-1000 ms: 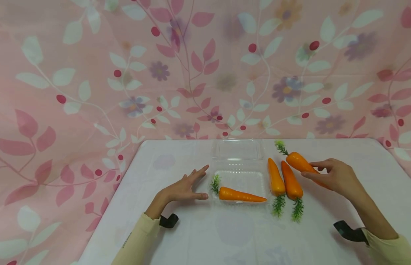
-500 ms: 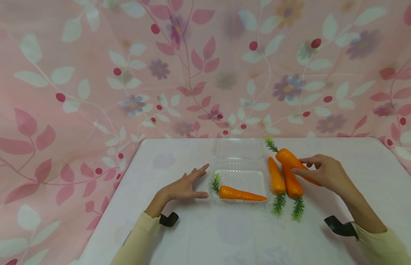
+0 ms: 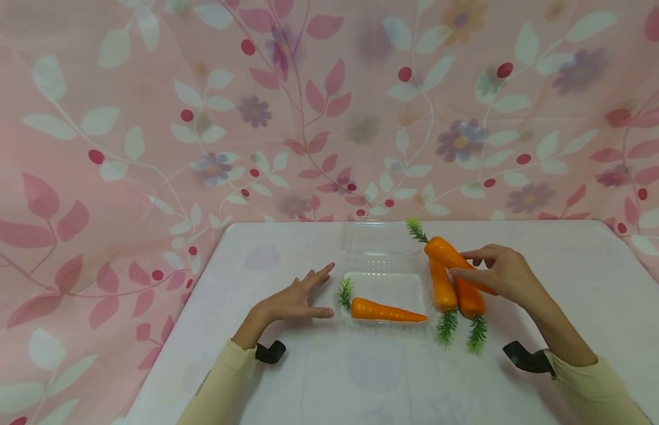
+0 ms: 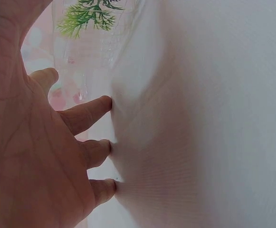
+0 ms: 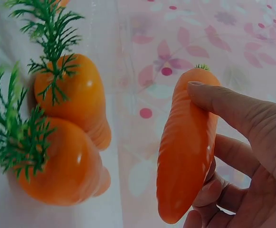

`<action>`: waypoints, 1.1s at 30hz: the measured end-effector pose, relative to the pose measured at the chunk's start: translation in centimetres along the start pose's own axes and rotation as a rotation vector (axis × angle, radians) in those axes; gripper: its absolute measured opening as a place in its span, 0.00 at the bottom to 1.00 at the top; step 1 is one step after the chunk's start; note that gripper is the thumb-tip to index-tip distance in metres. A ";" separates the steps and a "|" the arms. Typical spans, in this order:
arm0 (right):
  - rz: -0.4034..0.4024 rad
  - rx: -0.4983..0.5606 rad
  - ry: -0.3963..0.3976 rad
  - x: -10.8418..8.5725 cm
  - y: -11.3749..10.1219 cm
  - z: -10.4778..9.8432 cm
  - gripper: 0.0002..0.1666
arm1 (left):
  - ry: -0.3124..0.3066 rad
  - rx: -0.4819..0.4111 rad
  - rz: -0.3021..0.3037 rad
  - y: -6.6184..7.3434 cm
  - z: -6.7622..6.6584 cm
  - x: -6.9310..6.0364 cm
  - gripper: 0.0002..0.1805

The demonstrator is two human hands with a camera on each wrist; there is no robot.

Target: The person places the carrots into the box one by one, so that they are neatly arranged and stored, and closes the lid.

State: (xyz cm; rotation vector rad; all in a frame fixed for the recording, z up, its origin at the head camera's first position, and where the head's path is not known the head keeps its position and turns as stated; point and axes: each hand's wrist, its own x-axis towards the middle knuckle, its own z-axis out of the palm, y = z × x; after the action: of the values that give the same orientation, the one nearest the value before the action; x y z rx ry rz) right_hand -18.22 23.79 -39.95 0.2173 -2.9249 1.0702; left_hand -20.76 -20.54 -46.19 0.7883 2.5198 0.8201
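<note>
Orange and tapering, a raised carrot [image 3: 443,252] hangs above the counter [image 3: 308,383], its leafy top angled toward the far side and, in the head view, overlapping the corner of a clear lid [image 3: 379,239]. The right hand [image 3: 505,274] pinches it toward the narrow end, thumb on one side and fingers on the other. Beneath it, two more lie side by side: the left-lying carrot [image 3: 443,290] and the right-lying carrot [image 3: 470,298], both with greens toward the person. Just left of that pair sits the clear plastic tray [image 3: 385,286], its lid folded back; the boxed carrot [image 3: 382,310] lies inside along the near edge, greens at the left. Beside the tray's left end is the left hand [image 3: 292,303], fingers spread apart and holding nothing. Cream sleeves [image 3: 223,378] cover both forearms. Behind everything hangs a pink floral cloth [image 3: 303,118].
</note>
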 end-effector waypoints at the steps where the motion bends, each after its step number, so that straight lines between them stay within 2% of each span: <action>1: -0.004 0.001 -0.002 0.1 -0.1 0.1 0.34 | 0.001 -0.002 0.002 0.0 0.0 0.0 0.57; 17: -0.046 0.003 -0.027 1.1 -2.0 1.4 0.34 | -0.001 -0.007 -0.007 0.2 -0.1 -0.1 0.57; 24: -0.066 0.058 -0.055 1.2 -2.9 1.9 0.36 | -0.005 -0.013 -0.008 0.3 -0.1 -0.2 0.57; 33: -0.097 0.077 -0.059 1.7 -4.1 3.0 0.32 | -0.006 -0.010 -0.012 0.2 -0.1 -0.1 0.57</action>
State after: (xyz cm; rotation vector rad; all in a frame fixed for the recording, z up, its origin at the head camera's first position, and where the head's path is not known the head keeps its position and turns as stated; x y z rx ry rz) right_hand -19.30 18.57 -39.46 0.3942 -2.8922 1.1831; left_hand -20.65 -20.51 -46.00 0.7704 2.5105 0.8247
